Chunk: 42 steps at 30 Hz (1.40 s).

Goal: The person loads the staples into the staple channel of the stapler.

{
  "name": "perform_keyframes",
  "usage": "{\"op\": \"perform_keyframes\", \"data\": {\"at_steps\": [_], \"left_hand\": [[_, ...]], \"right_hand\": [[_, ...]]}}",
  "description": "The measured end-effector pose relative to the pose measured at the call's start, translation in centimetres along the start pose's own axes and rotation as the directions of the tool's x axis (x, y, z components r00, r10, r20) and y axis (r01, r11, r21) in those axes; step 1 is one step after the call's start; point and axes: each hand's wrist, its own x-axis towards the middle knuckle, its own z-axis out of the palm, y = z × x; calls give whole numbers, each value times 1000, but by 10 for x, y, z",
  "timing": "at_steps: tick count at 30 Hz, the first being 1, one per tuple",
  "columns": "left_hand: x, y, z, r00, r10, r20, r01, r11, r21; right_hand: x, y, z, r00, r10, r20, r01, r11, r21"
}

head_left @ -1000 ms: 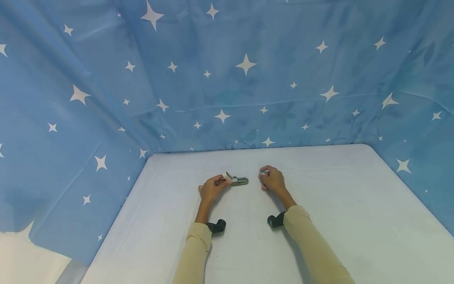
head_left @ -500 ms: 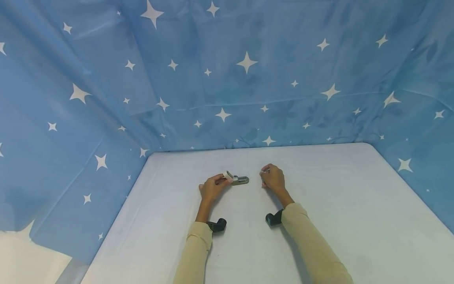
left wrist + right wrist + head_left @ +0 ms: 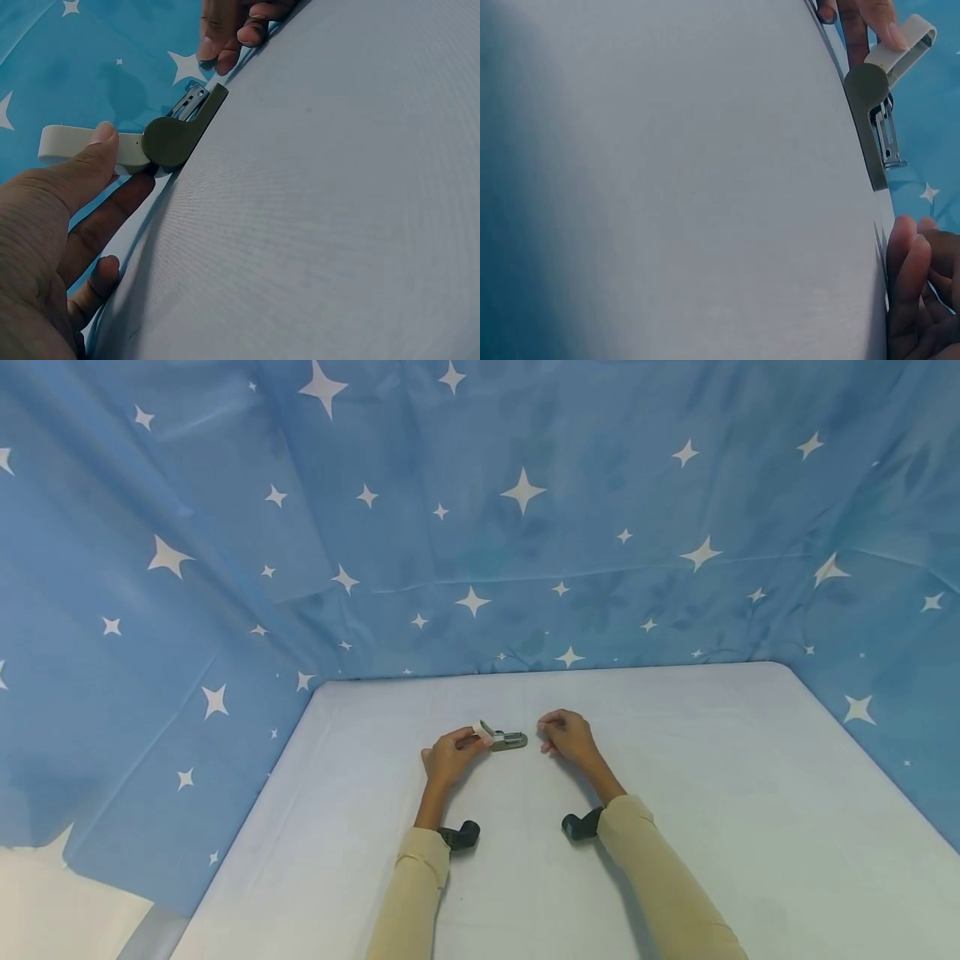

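A small stapler lies on the table, its white top swung up and back from the dark green base. The metal staple channel is exposed in the left wrist view. With thumb and fingers, my left hand pinches the white top. My right hand hovers just right of the base's front end, apart from it, thumb and fingertips together. A small dark bit shows at those fingertips, looking like the end of a strip of staples; the fingers hide most of it.
The white-covered table spreads around both hands. Behind and beside it hangs a blue cloth with white stars. Each wrist wears a black camera mount.
My right hand has shifted slightly left, toward the stapler. The pale grey strip visible in its fingers one second ago is now mostly hidden. My left hand and the stapler stay put.
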Motion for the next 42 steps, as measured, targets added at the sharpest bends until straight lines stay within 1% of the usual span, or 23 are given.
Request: {"op": "perform_keyframes", "data": {"at_steps": [7, 10, 14, 17, 26, 33, 42], "left_hand": [[1, 1, 1, 1000, -3, 3, 3, 1000, 15], [0, 1, 0, 1000, -1, 2, 1, 1000, 17], [0, 1, -1, 1000, 2, -4, -2, 1000, 25], [1, 0, 0, 1000, 5, -5, -5, 999, 34], [-1, 0, 0, 1000, 8, -4, -8, 999, 35], [-3, 0, 0, 1000, -2, 7, 2, 999, 35], [-2, 1, -1, 1000, 6, -2, -6, 1000, 25]], "right_hand": [[1, 0, 4, 1000, -15, 3, 15, 1000, -17], [-1, -2, 5, 998, -60, 9, 60, 998, -17], [-2, -7, 9, 988, -149, 43, 151, 988, -33], [-3, -9, 13, 981, -182, 75, 186, 981, -51], [-5, -12, 20, 974, -205, 101, 216, 970, -116], [-7, -12, 22, 979, -173, 105, 190, 966, -176], [-6, -15, 24, 980, -171, 100, 191, 951, -243]]}}
